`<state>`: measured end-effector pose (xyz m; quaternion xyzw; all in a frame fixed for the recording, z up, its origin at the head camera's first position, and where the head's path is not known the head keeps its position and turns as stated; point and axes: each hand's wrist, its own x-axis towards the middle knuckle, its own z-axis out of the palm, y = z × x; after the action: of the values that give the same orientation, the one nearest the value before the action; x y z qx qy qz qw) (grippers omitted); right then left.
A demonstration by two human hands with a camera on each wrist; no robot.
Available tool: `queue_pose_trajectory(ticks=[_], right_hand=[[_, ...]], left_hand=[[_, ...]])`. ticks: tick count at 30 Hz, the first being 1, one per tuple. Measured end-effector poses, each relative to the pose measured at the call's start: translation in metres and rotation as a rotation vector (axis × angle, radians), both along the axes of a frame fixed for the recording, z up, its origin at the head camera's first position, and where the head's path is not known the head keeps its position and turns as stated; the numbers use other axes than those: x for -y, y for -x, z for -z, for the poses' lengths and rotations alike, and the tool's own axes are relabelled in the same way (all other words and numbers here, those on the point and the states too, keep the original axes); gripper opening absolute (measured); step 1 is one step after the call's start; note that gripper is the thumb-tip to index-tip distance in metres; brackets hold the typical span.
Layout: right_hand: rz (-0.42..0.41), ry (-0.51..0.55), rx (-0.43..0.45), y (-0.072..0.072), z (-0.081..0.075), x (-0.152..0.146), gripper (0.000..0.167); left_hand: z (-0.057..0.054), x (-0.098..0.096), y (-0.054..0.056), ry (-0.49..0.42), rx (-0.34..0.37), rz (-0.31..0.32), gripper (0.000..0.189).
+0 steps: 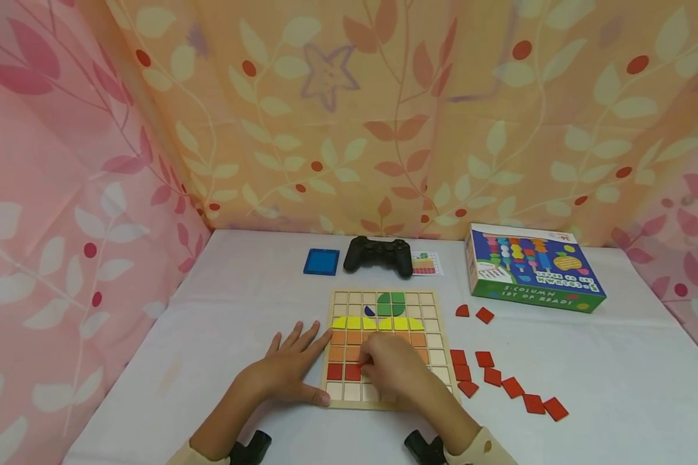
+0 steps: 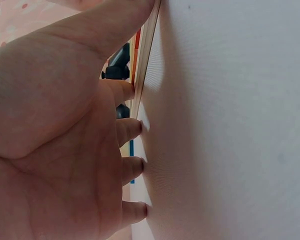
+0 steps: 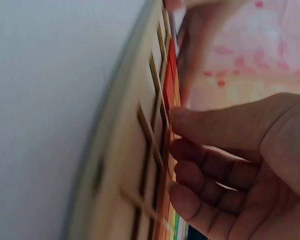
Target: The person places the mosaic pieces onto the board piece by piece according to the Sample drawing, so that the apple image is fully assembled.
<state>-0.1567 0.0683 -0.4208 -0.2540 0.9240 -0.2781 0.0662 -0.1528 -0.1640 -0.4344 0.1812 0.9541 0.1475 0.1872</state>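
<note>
A wooden grid board (image 1: 351, 392) lies flat on the table, with rows of yellow, orange and red tiles and a green shape near its top. My left hand (image 1: 287, 371) has its fingers spread at the board's left side; the thumb touches the lower left corner and the index finger reaches the left edge. Over the board's lower middle, my right hand (image 1: 397, 365) has bent fingers and pinches a small red tile beside two red squares (image 1: 344, 372) in the grid. In the right wrist view, the thumb (image 3: 205, 125) and fingertips mostly hide that tile.
Several loose red tiles (image 1: 512, 387) lie right of the board, with a red quarter-round tile (image 1: 462, 310) higher up. Behind the board are a blue square tray (image 1: 322, 262), a black game controller (image 1: 378, 256) and a pattern card (image 1: 427, 263). A bead-set box (image 1: 535, 268) stands back right.
</note>
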Motion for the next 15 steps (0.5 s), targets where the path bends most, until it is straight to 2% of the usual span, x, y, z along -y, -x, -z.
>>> queue_pose_trajectory(ticks=[4,10,15], right_hand=[[0.072,0.019,-0.005,0.012,-0.002,-0.017,0.017],[0.282,-0.038,-0.018,0.036,-0.009,-0.061,0.003],[0.449,-0.086,0.058,0.047,-0.018,-0.114,0.02]], left_hand=[[-0.001,-0.001,-0.002,-0.01,0.002,-0.007,0.117],[-0.002,-0.002,-0.003,-0.012,0.002,-0.014,0.118],[-0.001,-0.001,-0.002,-0.004,-0.004,-0.009,0.118]])
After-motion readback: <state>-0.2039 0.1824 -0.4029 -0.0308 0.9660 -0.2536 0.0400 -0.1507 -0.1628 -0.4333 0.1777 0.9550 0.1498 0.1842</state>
